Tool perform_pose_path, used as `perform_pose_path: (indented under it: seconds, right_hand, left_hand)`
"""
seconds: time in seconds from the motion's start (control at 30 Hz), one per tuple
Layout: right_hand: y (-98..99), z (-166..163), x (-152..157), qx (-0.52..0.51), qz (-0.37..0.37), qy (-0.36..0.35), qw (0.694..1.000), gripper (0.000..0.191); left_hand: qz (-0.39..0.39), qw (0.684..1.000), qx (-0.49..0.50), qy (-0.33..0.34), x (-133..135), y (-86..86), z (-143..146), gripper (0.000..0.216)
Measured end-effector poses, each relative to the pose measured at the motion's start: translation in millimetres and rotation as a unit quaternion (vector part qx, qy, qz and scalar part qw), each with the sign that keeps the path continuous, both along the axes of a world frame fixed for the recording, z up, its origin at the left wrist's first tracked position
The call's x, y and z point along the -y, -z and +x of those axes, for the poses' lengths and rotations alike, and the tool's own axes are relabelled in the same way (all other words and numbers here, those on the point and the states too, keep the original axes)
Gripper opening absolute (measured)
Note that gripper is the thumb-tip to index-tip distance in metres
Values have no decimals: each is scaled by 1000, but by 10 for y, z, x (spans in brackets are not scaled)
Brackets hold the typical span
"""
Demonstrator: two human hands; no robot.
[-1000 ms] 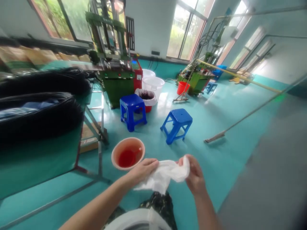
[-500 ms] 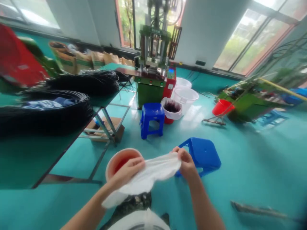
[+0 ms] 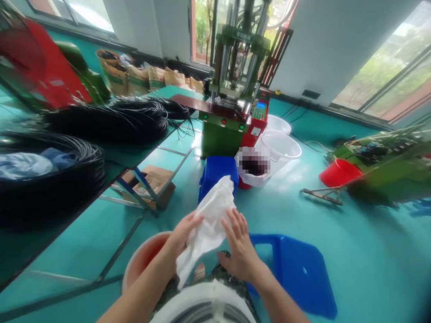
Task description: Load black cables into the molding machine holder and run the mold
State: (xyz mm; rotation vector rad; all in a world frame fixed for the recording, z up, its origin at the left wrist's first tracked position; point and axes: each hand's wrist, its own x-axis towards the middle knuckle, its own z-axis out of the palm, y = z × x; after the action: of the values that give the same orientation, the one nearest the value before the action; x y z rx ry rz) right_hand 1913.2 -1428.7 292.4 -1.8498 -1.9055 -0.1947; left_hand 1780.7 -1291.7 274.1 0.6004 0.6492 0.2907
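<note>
Both hands point(image 3: 208, 237) now press white bag point(image 3: 210, 220) upright — stool point(image 3: 296, 269) beside.

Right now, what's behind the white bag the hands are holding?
Behind the white bag, held between the left hand and right hand, a blue stool shows above and beside it. The stool's lower front and the floor directly behind are covered.

White bag point(image 3: 210, 220), blue stool point(image 3: 296, 269).
</note>
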Motion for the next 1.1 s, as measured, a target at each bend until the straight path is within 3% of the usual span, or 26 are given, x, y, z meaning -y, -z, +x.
perform_pose_path:
  seconds: [0.13,0.23,0.33,0.43,0.53,0.63,0.7,0.77,0.87,0.97,1.1]
  right_hand:
    - [170,610,-646,-89,97,-39,991,48]
    - [101,1100,-1105,-231,50,-159,958,34]
    - [-10,1536,-1466,-367,-41,-211,905,33]
    - [-86,1948,-1799,-518,-123,-157,832,28]
    - [-149,2272,-2146,-624,-222,-112,741,20]
    - [-219,2423,-2452,-698,-306,-89,641,18]
    - [-266,2445,-2619,-730,-316,-71,602,21]
    - [-309,2450,-2768,-751,-303,-54,584,24]
    - [-345,2490,-2977,-772,-279,-33,571,28]
    - [-306,2582,-3131,-776,-269,-25,570,35]
    - [-157,2640,-3128,-813,-266,-93,509,56]
  left_hand:
    - [-23,999,2,-23,-210,-1,340,62]
    - [16,998,12,-66,-413,11,645,65]
    - [91,993,-12,-78,-697,-21,1011,57]
    - [184,976,-54,-107,-982,-62,1346,48]
    - [250,943,-108,-193,-1172,-97,1590,49]
    - [237,931,-68,-269,-1253,-160,1757,54]
    - [189,948,33,-254,-1285,-215,1846,70]
    - [157,961,111,-199,-1332,-257,1927,79]
    - [172,970,71,-158,-1447,-262,2032,58]
    - [173,967,0,-187,-1575,-232,2095,44]
    - [140,959,-18,-246,-1717,-224,2107,49]
